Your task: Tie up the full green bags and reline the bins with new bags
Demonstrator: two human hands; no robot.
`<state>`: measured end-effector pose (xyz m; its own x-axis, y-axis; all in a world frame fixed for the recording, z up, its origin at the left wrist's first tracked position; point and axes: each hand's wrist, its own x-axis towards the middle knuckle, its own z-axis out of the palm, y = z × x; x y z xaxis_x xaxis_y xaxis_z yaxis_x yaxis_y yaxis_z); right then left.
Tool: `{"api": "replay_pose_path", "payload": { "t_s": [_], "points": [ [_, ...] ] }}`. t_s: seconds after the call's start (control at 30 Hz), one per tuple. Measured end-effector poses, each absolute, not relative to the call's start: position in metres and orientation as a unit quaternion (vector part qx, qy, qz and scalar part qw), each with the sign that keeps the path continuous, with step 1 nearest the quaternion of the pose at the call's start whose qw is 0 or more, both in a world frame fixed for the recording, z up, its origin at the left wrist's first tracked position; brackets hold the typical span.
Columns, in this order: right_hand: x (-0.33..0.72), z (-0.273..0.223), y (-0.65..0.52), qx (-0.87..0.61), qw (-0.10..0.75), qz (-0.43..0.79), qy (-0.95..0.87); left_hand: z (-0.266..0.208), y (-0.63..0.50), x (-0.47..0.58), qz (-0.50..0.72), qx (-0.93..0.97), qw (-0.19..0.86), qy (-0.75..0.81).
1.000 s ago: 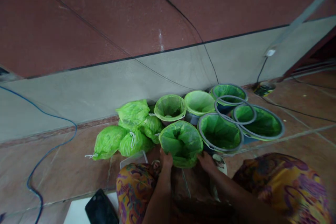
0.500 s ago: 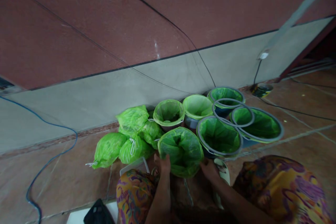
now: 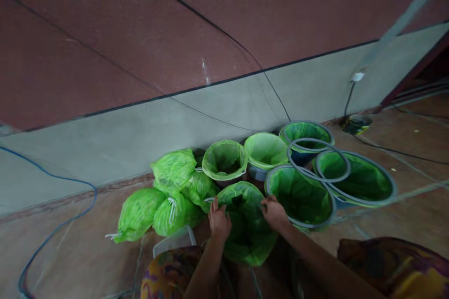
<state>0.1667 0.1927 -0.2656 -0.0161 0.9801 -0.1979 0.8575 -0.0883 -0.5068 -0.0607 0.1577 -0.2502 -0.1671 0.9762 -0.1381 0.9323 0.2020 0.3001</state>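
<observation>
A green plastic bin liner [image 3: 250, 243] is spread open with its mouth facing up between my hands; the bin beneath it is hidden. On the liner's left edge, my left hand [image 3: 219, 222] has its fingers outside and thumb inside, closed on the edge. My right hand [image 3: 275, 213] pinches the rim on the far right side, beside a grey-rimmed bin [image 3: 300, 196] lined in green. Behind stand two more lined bins, a brownish one [image 3: 224, 160] and a grey one [image 3: 267, 153].
Several tied green bags [image 3: 140, 212] lie on the left. A clear plastic container [image 3: 174, 241] sits near my left knee. Loose grey rings [image 3: 319, 180] rest over lined bins on the right. A blue cable [image 3: 56, 229] and a black can [image 3: 356, 124] are on the floor.
Both hands have moved from the near sides of the liner's rim up toward its far part. The liner's near edge now hangs lower, and the view has shifted slightly.
</observation>
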Motion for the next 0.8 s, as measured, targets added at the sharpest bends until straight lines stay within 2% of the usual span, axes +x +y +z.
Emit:
{"api": "replay_pose_path", "payload": {
  "t_s": [0.1,0.2,0.33,0.57,0.7,0.8],
  "points": [
    [0.193,-0.262,0.217,-0.743,0.290,0.307,-0.519,-0.257,0.147,-0.058,0.062,0.636,0.111,0.761],
    [0.231,-0.247,0.258,-0.760,0.482,0.411,-0.144,-0.250,0.151,-0.057,0.065,0.630,0.097,0.768],
    [0.282,-0.239,0.299,-0.720,0.521,0.459,0.003,-0.226,0.168,-0.055,0.083,0.611,0.089,0.782],
    [0.333,-0.246,0.316,-0.686,0.533,0.495,0.017,-0.173,0.203,-0.083,0.159,0.584,0.158,0.780],
    [0.316,-0.212,0.305,-0.679,0.566,0.467,0.022,-0.153,0.210,-0.106,0.218,0.536,0.228,0.783],
    [0.271,-0.182,0.270,-0.651,0.557,0.515,-0.029,-0.143,0.209,-0.115,0.278,0.486,0.308,0.769]
  ]
}}
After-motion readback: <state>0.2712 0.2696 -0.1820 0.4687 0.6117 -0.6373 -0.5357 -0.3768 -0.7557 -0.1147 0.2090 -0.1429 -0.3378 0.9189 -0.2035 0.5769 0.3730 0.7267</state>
